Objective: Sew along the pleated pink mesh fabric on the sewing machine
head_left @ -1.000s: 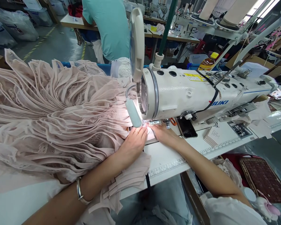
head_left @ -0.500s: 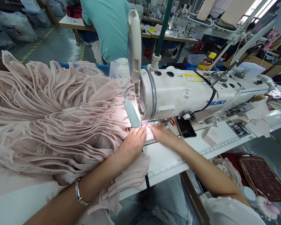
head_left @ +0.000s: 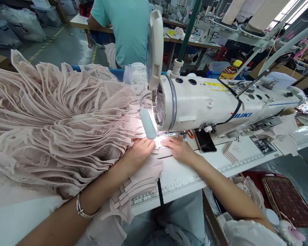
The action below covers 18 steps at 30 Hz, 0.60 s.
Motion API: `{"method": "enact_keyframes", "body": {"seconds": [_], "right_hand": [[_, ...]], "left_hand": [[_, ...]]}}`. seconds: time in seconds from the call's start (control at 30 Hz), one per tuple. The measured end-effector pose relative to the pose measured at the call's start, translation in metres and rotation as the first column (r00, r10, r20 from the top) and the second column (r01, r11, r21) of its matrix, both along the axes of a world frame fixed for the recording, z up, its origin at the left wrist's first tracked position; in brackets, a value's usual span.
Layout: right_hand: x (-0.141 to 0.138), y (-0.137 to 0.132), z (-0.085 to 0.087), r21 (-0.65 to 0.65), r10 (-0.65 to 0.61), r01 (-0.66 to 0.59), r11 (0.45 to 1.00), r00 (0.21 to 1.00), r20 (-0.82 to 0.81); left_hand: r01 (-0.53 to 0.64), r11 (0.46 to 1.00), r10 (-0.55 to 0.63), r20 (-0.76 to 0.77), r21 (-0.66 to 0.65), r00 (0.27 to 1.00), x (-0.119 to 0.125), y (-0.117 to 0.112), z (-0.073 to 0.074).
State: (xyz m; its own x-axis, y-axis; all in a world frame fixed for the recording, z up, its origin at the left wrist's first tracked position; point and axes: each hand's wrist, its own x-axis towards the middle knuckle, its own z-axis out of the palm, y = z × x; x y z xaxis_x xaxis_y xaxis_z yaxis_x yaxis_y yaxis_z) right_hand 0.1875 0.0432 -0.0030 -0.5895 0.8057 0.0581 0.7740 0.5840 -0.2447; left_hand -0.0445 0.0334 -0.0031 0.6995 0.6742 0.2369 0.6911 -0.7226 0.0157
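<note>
A big heap of pale pink pleated fabric (head_left: 56,119) covers the left of the sewing table (head_left: 184,174). My left hand (head_left: 137,153) lies flat on the fabric's edge, fingers stretched toward the needle. My right hand (head_left: 178,148) rests flat on the fabric just right of the needle, under the head of the white Juki sewing machine (head_left: 220,102). A small lamp (head_left: 148,123) lights the spot between my hands. The needle itself is hidden by glare.
A black phone (head_left: 204,140) and a stack of paper tags (head_left: 233,152) lie beside the machine. A round magnifier (head_left: 155,48) stands above it. A person in a teal shirt (head_left: 129,27) works behind. A woven basket (head_left: 287,200) sits on the floor at right.
My left hand has slid a little left and back along the fabric edge, and a small gap has opened between my hands. The view has shifted slightly.
</note>
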Motion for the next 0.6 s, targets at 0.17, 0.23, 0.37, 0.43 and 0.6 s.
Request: {"method": "enact_keyframes", "body": {"seconds": [0.17, 0.23, 0.37, 0.43, 0.6], "right_hand": [[0.0035, -0.0008, -0.0009, 0.003, 0.037, -0.037, 0.999, 0.999, -0.015], [0.0033, -0.0010, -0.0006, 0.005, 0.038, -0.038, 0.999, 0.999, -0.015], [0.0035, -0.0019, -0.0030, 0.021, 0.008, -0.007, 1.000, 0.999, -0.052], [0.0039, -0.0025, -0.0048, 0.027, -0.018, 0.021, 0.999, 0.996, -0.082], [0.0050, -0.0032, -0.0060, 0.076, -0.061, 0.075, 0.994, 0.983, -0.173]], "left_hand": [[-0.008, 0.997, 0.000, 0.102, 0.073, 0.995, -0.0012, 0.0040, -0.0066], [0.001, 0.993, -0.012, 0.087, 0.119, 0.996, 0.0006, 0.0041, -0.0063], [0.043, 0.995, -0.046, 0.031, 0.086, 0.998, 0.0016, 0.0050, -0.0018], [0.016, 0.999, -0.017, 0.032, 0.039, 0.999, 0.0012, 0.0058, -0.0004], [-0.016, 0.996, 0.028, 0.141, -0.087, 0.990, -0.0012, 0.0097, -0.0023]]}}
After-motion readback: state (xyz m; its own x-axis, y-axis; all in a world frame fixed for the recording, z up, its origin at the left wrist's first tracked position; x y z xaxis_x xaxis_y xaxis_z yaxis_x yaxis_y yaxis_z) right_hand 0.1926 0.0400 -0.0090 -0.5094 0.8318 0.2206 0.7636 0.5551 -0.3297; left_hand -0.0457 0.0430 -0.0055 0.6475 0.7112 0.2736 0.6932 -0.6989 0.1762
